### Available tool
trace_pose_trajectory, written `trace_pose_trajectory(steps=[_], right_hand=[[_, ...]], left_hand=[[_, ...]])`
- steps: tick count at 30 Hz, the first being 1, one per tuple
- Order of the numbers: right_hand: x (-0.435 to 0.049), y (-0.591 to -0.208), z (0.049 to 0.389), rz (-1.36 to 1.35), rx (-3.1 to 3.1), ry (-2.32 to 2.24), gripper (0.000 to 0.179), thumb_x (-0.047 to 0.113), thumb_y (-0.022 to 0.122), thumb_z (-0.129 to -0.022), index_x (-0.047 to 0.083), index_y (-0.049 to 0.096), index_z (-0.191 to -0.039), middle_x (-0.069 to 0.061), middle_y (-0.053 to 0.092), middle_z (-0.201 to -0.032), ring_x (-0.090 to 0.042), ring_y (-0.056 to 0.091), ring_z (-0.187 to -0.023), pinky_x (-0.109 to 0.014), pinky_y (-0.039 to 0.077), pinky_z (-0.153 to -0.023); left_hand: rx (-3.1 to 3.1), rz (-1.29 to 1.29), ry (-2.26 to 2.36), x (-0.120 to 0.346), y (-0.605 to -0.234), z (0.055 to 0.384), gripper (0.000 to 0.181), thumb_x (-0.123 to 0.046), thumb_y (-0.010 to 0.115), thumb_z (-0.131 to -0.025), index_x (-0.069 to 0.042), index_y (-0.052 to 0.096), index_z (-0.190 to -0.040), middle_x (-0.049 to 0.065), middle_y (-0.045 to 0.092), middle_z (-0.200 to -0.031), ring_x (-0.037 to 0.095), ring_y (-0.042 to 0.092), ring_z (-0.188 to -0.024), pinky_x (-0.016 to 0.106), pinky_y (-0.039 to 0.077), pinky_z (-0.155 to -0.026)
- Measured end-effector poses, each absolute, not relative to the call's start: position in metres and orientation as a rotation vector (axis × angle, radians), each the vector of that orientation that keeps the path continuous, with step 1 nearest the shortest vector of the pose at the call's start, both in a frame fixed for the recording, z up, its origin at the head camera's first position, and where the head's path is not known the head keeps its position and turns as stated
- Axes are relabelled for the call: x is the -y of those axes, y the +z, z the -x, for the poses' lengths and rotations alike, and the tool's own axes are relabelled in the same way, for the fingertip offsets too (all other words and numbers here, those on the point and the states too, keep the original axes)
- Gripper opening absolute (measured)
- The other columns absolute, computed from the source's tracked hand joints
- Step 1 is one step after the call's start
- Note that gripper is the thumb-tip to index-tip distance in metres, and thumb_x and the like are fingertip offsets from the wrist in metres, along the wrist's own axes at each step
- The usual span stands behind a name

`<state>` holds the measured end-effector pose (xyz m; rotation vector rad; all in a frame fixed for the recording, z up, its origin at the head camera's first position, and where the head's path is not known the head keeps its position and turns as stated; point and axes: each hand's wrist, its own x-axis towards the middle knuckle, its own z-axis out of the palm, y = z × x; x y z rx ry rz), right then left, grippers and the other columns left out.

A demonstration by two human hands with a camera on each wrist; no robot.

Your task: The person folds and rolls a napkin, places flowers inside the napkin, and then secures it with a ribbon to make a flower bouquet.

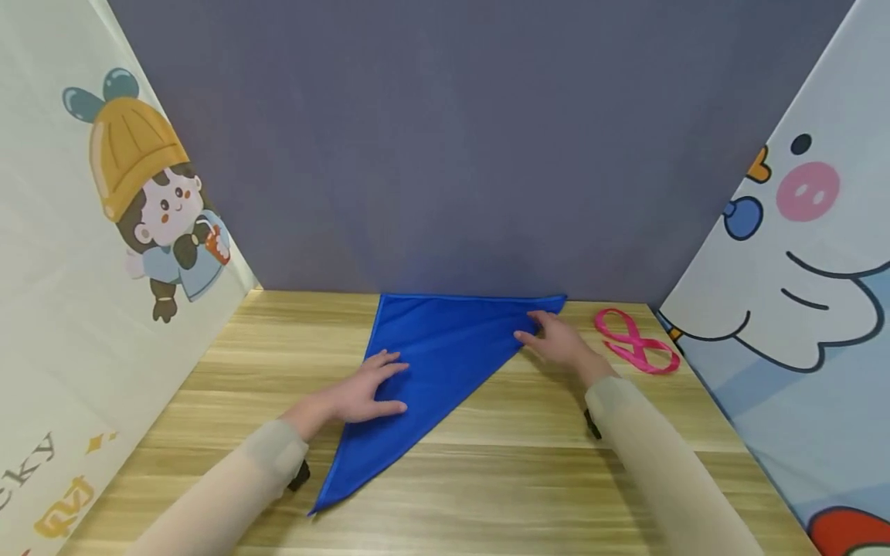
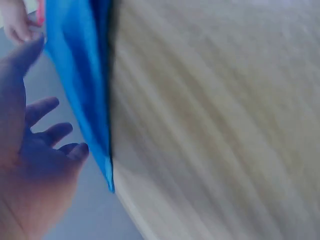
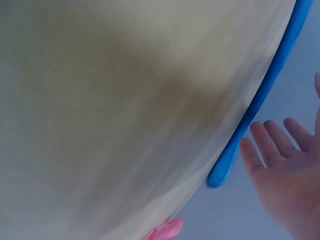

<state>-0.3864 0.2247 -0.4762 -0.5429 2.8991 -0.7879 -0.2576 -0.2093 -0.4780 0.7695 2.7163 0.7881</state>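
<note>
A blue cloth (image 1: pixel 445 363) lies on the table as a triangle, its long slanted edge facing the front right. Over its left side is my left hand (image 1: pixel 361 392), fingers spread and thumb pointing right, holding nothing. My right hand (image 1: pixel 555 340) is above the slanted edge near the far right corner, its fingers loosely extended and nothing in its grasp. In the left wrist view, the left hand (image 2: pixel 45 150) shows relaxed fingers beside the blue cloth (image 2: pixel 82 70). From the right wrist, the right hand (image 3: pixel 290 170) appears with parted fingers close to the cloth's edge (image 3: pixel 250 112).
A pink ribbon (image 1: pixel 634 340) lies looped on the wooden table (image 1: pixel 501 479), right of the cloth. A grey panel (image 1: pixel 452 154) stands along the back edge. Printed panels with cartoon figures flank the left (image 1: pixel 42 232) and right (image 1: pixel 765 401) sides.
</note>
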Motion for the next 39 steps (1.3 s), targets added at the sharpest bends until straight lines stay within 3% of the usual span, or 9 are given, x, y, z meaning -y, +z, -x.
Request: trace_pose_trajectory(steps=[4, 7, 10, 15, 24, 30, 35, 39], right_hand=[[-0.214, -0.476, 0.362, 0.617, -2.869, -0.931, 0.071, 0.051, 0.061, -0.112, -0.002, 0.052, -0.158, -0.026, 0.058, -0.158, -0.045, 0.063, -0.138, -0.061, 0.05, -0.117], [-0.204, -0.476, 0.342, 0.65, -2.791, -1.038, 0.064, 0.046, 0.065, -0.111, -0.001, 0.058, -0.154, -0.023, 0.064, -0.151, -0.039, 0.069, -0.13, -0.056, 0.057, -0.11], [-0.193, -0.474, 0.322, 0.674, -2.696, -1.127, 0.058, 0.04, 0.068, -0.11, -0.001, 0.061, -0.15, -0.021, 0.067, -0.147, -0.035, 0.071, -0.126, -0.052, 0.06, -0.105], [-0.177, -0.472, 0.29, 0.742, -2.586, -1.186, 0.049, 0.032, 0.069, -0.11, -0.001, 0.063, -0.147, -0.021, 0.069, -0.144, -0.03, 0.072, -0.123, -0.047, 0.06, -0.104], [-0.144, -0.477, 0.25, 0.854, -2.442, -1.211, 0.043, 0.029, 0.073, -0.107, 0.002, 0.068, -0.14, -0.014, 0.074, -0.135, -0.022, 0.074, -0.114, -0.027, 0.059, -0.093], [-0.113, -0.478, 0.233, 0.871, -2.335, -1.215, 0.04, 0.027, 0.074, -0.107, 0.004, 0.069, -0.139, -0.008, 0.075, -0.131, -0.02, 0.072, -0.115, -0.025, 0.058, -0.094], [-0.086, -0.478, 0.225, 0.907, -2.332, -1.18, 0.037, 0.026, 0.078, -0.104, 0.007, 0.072, -0.136, -0.006, 0.074, -0.133, -0.012, 0.071, -0.112, -0.024, 0.057, -0.098], [-0.069, -0.477, 0.223, 0.973, -2.348, -1.112, 0.035, 0.028, 0.08, -0.103, 0.012, 0.075, -0.133, -0.003, 0.074, -0.13, -0.003, 0.069, -0.106, -0.022, 0.057, -0.098]], left_hand=[[-2.793, -0.855, 0.921, 0.216, -0.474, 0.258, 0.058, -0.033, 0.074, -0.105, 0.0, 0.062, -0.151, 0.028, 0.048, -0.165, 0.051, 0.041, -0.157, 0.067, 0.037, -0.126], [-2.818, -0.882, 0.989, 0.222, -0.47, 0.255, 0.047, -0.028, 0.075, -0.105, 0.0, 0.069, -0.143, 0.023, 0.062, -0.152, 0.045, 0.058, -0.144, 0.064, 0.048, -0.118], [-2.807, -0.867, 1.034, 0.229, -0.466, 0.25, 0.042, -0.027, 0.076, -0.105, -0.002, 0.072, -0.138, 0.016, 0.07, -0.141, 0.038, 0.065, -0.132, 0.059, 0.055, -0.108], [-2.742, -0.833, 1.093, 0.24, -0.466, 0.242, 0.038, -0.028, 0.077, -0.105, -0.003, 0.074, -0.134, 0.014, 0.075, -0.131, 0.034, 0.07, -0.12, 0.049, 0.061, -0.097], [-2.611, -0.855, 1.147, 0.262, -0.47, 0.222, 0.034, -0.026, 0.078, -0.105, -0.003, 0.076, -0.129, 0.013, 0.076, -0.127, 0.027, 0.073, -0.114, 0.037, 0.063, -0.094], [-2.549, -0.874, 1.138, 0.275, -0.47, 0.213, 0.031, -0.025, 0.077, -0.105, -0.004, 0.077, -0.128, 0.011, 0.079, -0.123, 0.013, 0.072, -0.108, 0.028, 0.062, -0.089], [-2.483, -0.866, 1.163, 0.283, -0.469, 0.21, 0.031, -0.023, 0.076, -0.106, -0.004, 0.076, -0.129, 0.013, 0.079, -0.125, 0.016, 0.074, -0.111, 0.027, 0.061, -0.089], [-2.412, -0.837, 1.207, 0.288, -0.469, 0.207, 0.027, -0.02, 0.074, -0.106, -0.004, 0.077, -0.128, 0.014, 0.08, -0.124, 0.012, 0.074, -0.111, 0.026, 0.061, -0.089]])
